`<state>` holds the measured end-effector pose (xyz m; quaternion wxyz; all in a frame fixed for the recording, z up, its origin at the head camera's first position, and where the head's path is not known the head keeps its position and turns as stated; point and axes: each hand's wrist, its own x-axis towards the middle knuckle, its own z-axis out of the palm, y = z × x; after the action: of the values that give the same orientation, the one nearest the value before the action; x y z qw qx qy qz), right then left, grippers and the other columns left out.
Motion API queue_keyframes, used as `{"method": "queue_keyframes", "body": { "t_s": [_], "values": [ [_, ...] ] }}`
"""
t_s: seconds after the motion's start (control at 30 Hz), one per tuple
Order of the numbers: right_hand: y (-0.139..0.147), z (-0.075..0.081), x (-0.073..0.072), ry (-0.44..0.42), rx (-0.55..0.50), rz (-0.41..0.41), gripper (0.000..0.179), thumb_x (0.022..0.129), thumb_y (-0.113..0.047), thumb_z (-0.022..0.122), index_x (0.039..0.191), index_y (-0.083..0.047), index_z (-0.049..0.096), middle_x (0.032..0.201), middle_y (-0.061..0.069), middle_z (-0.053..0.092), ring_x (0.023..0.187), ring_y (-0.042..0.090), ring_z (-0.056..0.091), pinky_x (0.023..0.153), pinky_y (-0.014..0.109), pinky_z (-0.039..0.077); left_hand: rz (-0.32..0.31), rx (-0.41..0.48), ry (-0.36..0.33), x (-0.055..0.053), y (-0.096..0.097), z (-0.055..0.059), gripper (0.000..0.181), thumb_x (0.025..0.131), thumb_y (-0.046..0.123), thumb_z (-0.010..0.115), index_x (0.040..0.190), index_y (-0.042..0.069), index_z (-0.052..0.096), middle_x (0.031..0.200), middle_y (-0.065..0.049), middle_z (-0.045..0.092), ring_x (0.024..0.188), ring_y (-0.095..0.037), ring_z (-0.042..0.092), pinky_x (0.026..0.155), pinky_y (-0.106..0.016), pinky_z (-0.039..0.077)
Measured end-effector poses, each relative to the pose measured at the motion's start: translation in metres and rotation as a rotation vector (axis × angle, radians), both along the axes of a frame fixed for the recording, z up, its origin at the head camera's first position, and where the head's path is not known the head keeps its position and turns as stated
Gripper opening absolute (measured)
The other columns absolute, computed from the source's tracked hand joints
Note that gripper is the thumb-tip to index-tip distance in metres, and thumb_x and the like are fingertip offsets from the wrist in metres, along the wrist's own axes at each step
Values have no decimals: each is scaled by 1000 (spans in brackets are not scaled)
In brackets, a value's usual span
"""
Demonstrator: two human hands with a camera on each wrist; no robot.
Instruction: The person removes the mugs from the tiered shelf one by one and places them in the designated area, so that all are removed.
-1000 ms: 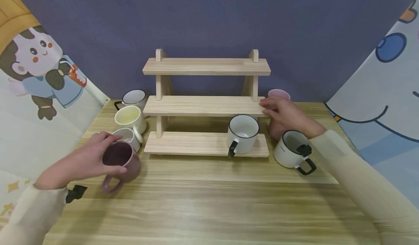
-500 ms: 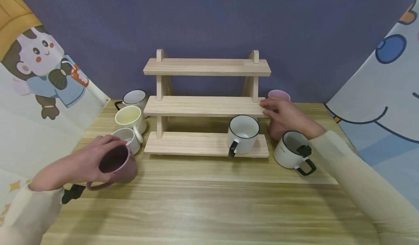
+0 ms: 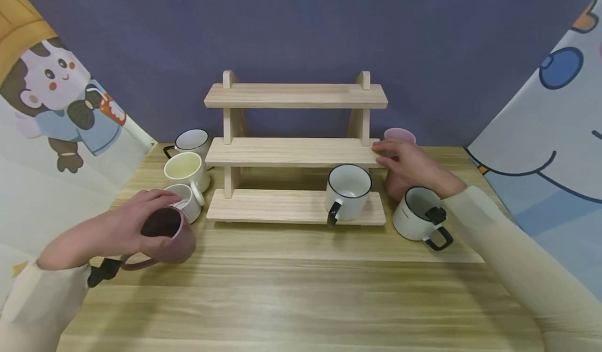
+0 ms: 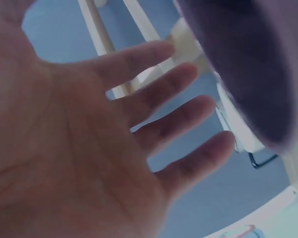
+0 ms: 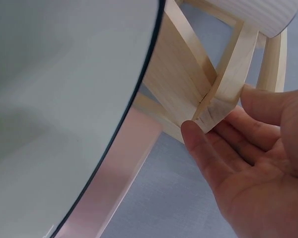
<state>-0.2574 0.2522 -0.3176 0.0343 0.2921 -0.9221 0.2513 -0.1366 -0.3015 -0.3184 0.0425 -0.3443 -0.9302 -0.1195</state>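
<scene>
My left hand (image 3: 127,224) reaches over a mauve mug (image 3: 183,247) at the left front, thumb on the near side and fingers on the far side. The mug leans with its dark opening toward the palm and its handle toward the wrist. In the left wrist view, the extended fingers (image 4: 164,94) end right at its rim; the thumb is hidden. My right hand (image 3: 409,166) holds the right end of the middle board of a three-tier wooden shelf (image 3: 291,151), fingers at both sides of the board end (image 5: 221,106). A white, black-rimmed mug (image 3: 348,198) stands on the lowest board.
Behind the left hand stand a ribbed white mug (image 3: 188,208), a pale yellow mug (image 3: 185,172) and a black-rimmed white mug (image 3: 194,142). A pink mug (image 3: 400,135) is partly hidden behind the right hand. Another black-rimmed mug (image 3: 414,219) stands below the right forearm.
The mauve mug has tipped and turned, its handle swinging left toward the wrist, while the left hand shifted slightly left with it. My right hand and the shelf have stayed put.
</scene>
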Motion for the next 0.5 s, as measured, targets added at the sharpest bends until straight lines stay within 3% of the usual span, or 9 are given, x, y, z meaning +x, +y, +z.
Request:
{"method": "queue_keyframes", "body": {
  "t_s": [0.17,0.5],
  "values": [
    [0,0,0,-6,5,-11,32,92,-1,60,122,11,56,129,27,50,115,40,51,91,51,44,-8,25,61,-7,22,14,60,72,15,80,124,-1,54,119,-16,53,109,-33,47,84,-46,39],
    [-1,-2,-1,-17,2,-17,33,91,0,60,122,10,56,129,27,50,114,40,52,91,51,43,-10,21,122,-14,63,32,48,80,14,70,121,-4,54,116,-18,53,108,-35,48,88,-50,39]
  ]
}}
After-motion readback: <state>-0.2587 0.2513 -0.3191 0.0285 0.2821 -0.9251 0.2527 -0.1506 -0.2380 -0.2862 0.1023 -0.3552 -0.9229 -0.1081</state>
